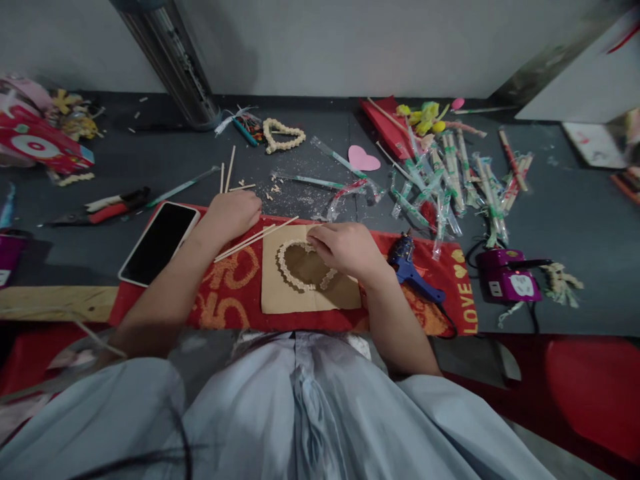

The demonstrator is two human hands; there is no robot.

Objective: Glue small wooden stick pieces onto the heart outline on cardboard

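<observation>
My right hand [343, 248] is over a square of brown cardboard [273, 300]. Its fingertips are pinched at the top of a heart outline [286, 277] made of small pale pieces, and whatever they hold is hidden. My left hand [234, 215] rests at the far edge of the red cloth [195, 313] with its fingers curled in, so anything inside does not show. Thin wooden sticks [250, 242] lie on the cloth just right of it. More sticks [230, 168] and short cut bits [270, 196] lie beyond that hand.
A phone [159, 243] lies left on the cloth, a blue glue gun [413, 272] right. Behind are a finished-looking pale heart frame [283, 136], a pink paper heart [363, 159] and several wrapped stick packs [453, 170]. Cutters [117, 204] lie left; a purple box [507, 275] stands right.
</observation>
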